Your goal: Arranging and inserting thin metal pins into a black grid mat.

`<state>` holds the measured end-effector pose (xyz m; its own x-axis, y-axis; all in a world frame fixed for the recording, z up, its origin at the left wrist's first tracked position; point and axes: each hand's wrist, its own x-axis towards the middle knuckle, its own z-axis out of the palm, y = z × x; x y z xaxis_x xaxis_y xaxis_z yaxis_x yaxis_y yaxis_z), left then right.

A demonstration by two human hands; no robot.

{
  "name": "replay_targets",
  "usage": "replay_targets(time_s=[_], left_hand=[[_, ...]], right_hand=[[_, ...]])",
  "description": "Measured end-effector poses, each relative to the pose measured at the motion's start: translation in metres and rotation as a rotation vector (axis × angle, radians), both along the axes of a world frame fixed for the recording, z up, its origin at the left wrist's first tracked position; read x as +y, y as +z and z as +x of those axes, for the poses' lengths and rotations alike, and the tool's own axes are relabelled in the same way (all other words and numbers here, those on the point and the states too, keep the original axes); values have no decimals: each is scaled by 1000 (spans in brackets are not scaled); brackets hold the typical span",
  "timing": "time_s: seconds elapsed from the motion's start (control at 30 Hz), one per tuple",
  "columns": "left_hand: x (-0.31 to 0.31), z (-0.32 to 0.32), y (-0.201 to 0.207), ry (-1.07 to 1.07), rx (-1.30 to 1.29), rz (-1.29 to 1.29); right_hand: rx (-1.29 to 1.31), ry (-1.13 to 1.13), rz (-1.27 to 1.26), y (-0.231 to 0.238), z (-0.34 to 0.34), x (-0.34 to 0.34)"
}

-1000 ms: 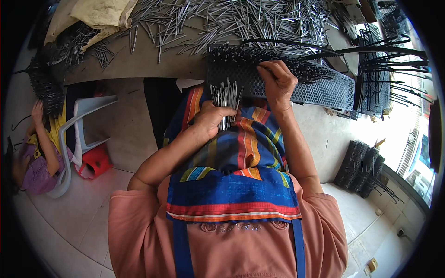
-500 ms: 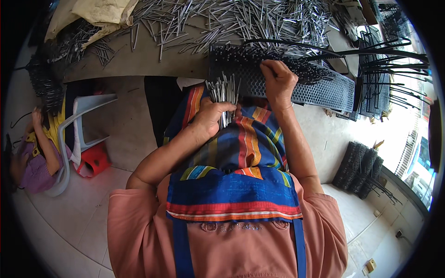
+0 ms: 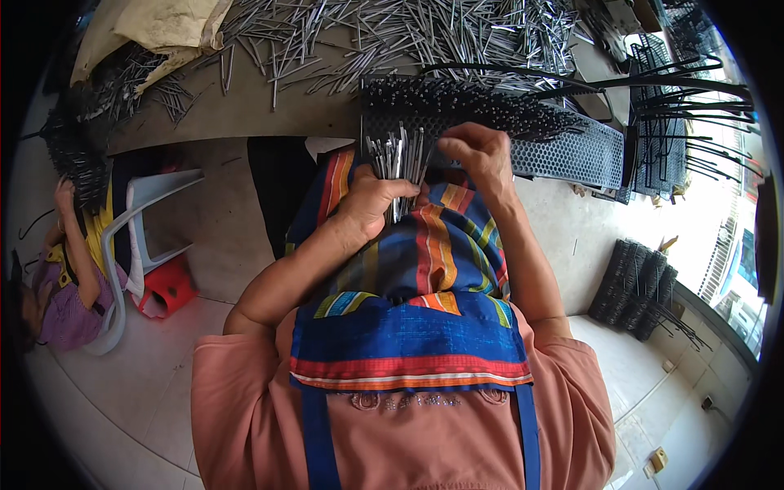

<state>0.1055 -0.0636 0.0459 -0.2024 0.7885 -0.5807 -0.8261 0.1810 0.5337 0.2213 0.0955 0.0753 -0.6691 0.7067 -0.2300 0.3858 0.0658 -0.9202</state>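
Note:
My left hand (image 3: 371, 200) is wrapped round an upright bundle of thin silvery metal rods (image 3: 398, 159), held over my lap. The rods fan out a little at their tops. My right hand (image 3: 482, 153) is closed in a pinch just right of the bundle, its fingertips close to the outer rods. What the pinch holds, if anything, is too small to make out. Beyond both hands lies a dark perforated panel (image 3: 572, 159) of small round holes. Many dark-sided rods with bright ends (image 3: 465, 102) stand up in its far part.
A heap of loose metal rods (image 3: 392, 37) covers the far table, with a torn tan sack (image 3: 155, 37) at its left. Black hooked racks (image 3: 682, 106) stand at right, and dark bundles (image 3: 633, 286) sit on the floor. At left are another person (image 3: 73, 282) and a pale chair (image 3: 135, 212).
My right hand has come down and left from over the perforated panel toward the rod bundle. My left hand still grips the bundle in nearly the same place.

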Motion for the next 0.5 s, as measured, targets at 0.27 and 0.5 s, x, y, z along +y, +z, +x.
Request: replay_targets(time_s=[0.27,0.5], left_hand=[[-3,10,-10,35,134,-43],[-4,10,-18,45,-29,-180]], right_hand=[[34,-109,-480,-9,16,-18],[362,-299,453,-9,7,18]])
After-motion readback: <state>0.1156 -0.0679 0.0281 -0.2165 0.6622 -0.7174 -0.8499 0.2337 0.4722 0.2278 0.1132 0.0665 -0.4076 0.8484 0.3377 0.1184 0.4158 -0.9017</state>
